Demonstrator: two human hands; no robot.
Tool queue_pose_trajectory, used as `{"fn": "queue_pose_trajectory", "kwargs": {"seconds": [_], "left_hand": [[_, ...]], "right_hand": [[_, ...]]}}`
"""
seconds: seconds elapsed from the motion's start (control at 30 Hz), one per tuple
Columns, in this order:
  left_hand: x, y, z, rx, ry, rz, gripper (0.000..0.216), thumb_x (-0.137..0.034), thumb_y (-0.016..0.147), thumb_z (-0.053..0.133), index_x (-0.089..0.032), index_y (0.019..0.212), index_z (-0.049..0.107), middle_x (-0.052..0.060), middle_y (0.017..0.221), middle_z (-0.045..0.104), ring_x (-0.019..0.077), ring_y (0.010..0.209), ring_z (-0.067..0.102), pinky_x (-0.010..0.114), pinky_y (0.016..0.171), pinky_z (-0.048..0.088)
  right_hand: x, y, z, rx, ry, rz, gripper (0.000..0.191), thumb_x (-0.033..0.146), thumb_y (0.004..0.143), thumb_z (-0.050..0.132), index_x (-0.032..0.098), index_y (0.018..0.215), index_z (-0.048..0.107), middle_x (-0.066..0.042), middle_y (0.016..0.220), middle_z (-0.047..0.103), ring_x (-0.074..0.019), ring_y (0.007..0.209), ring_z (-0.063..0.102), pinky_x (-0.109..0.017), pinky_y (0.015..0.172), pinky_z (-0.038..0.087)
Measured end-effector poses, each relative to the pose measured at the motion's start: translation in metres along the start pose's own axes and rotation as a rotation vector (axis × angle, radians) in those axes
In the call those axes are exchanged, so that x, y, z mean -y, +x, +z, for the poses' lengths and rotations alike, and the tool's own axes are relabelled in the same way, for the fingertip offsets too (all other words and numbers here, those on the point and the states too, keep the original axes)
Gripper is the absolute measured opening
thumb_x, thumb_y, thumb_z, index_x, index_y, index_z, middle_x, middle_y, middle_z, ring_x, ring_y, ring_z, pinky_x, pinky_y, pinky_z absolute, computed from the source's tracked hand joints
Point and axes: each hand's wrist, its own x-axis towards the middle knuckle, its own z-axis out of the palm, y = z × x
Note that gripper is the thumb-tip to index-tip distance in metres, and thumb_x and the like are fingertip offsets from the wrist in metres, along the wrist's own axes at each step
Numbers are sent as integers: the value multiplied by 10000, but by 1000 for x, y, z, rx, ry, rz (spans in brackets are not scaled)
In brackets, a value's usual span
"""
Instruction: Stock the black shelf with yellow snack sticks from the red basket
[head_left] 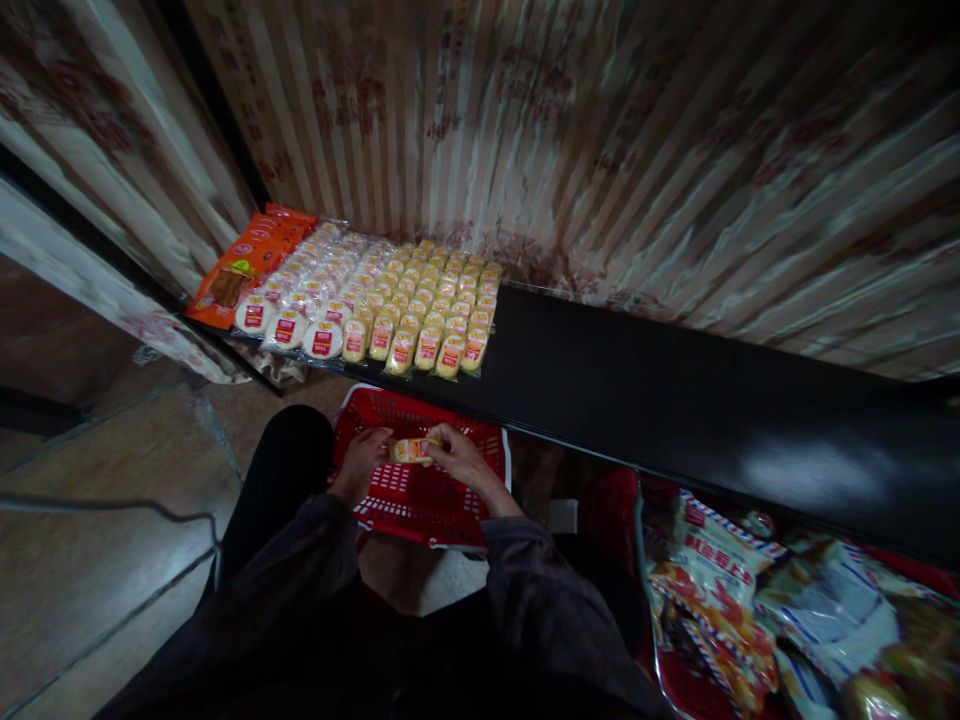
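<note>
Between my two hands is a small wrapped yellow snack cake [410,451] with a red and white label. My left hand [364,462] pinches its left end, and my right hand [456,455] grips the right end. Both hands are above a red plastic basket [420,515] with slotted walls, on the floor between my legs. Just beyond, on a black shelf [637,380], rows of matching yellow wrapped cakes [427,310] stand lined up. To their left are round white wrapped cakes [289,328] with red labels, then orange snack packets [238,275].
A second red basket [611,520] at the lower right is filled with snack bags [716,570]. A pleated, patterned curtain [480,130] hangs behind the shelf. Dark metal posts stand at the left, and a cable [112,507] runs across the tiled floor.
</note>
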Motion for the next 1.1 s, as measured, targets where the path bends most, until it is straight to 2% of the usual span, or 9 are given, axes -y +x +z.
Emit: {"fn": "queue_pose_trajectory", "kwargs": {"seconds": [0.1, 0.2, 0.3, 0.43, 0.53, 0.8, 1.1], "left_hand": [[2, 3, -2, 7, -32, 11, 258, -315, 564, 725, -131, 734, 662, 46, 699, 688, 166, 687, 650, 262, 666, 496], [6, 5, -2, 23, -59, 47, 213, -281, 559, 725, -142, 702, 650, 57, 726, 704, 195, 752, 671, 287, 731, 504], [11, 6, 1, -36, -44, 50, 155, -229, 568, 705, -153, 675, 623, 42, 715, 697, 186, 740, 673, 289, 750, 504], [17, 4, 5, -143, -72, 57, 206, -208, 578, 673, -159, 765, 602, 1, 681, 664, 134, 635, 642, 271, 697, 501], [20, 0, 7, -165, -107, 82, 264, -237, 587, 671, -176, 821, 566, -16, 682, 645, 126, 607, 635, 271, 667, 497], [19, -16, 22, -67, -128, 22, 243, -189, 665, 665, -167, 876, 546, 15, 725, 670, 153, 670, 677, 309, 730, 527], [13, -22, 26, -43, -185, -2, 222, -116, 737, 626, -160, 939, 544, 10, 732, 687, 141, 671, 680, 290, 726, 539]], "right_hand": [[-3, 1, 1, -12, 7, 77, 171, 358, 789, 622, 218, 802, 523, 50, 619, 590, -107, 494, 548, -226, 490, 426], [-4, 2, 3, -32, 42, 83, 198, 369, 767, 656, 222, 771, 523, 58, 601, 575, -103, 484, 547, -218, 474, 428], [-4, 3, 7, -56, 101, 71, 227, 390, 744, 664, 222, 750, 511, 55, 616, 568, -110, 519, 552, -226, 489, 451], [-7, 5, 11, -119, 146, 39, 266, 428, 708, 667, 226, 743, 498, 46, 671, 565, -124, 600, 552, -238, 520, 477], [-8, 6, 10, -153, 137, 7, 285, 453, 705, 660, 224, 753, 496, 41, 713, 564, -127, 640, 555, -238, 541, 474], [-6, 6, 6, -226, -32, -102, 230, 411, 713, 639, 225, 785, 525, 26, 761, 569, -144, 712, 511, -271, 665, 416], [3, 2, 8, -73, 34, -190, 271, 449, 742, 639, 218, 805, 513, 38, 778, 520, -139, 749, 481, -261, 707, 389]]}}
